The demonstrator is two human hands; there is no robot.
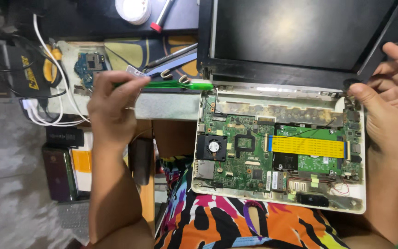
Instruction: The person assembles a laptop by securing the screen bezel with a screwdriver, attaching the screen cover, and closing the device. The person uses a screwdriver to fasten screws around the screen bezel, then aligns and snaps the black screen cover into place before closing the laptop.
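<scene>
While the right hand point(388, 101) grips the laptop point(277, 152), the left hand point(114, 103) pinches a green toothbrush point(176, 85).

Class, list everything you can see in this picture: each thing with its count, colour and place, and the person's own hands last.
Opened laptop base: one, white casing, green circuit board, on the lap.
Laptop screen: one, black, top right.
Ribbon cable: one, yellow, across the board.
Cooling fan: one, black, board's left side.
Toothbrush: one, green, at the base's top left corner.
Small circuit board: one, blue, upper left.
White cable: one, left.
Left hand: holds the toothbrush.
Right hand: grips the base's right edge at the hinge.
</scene>
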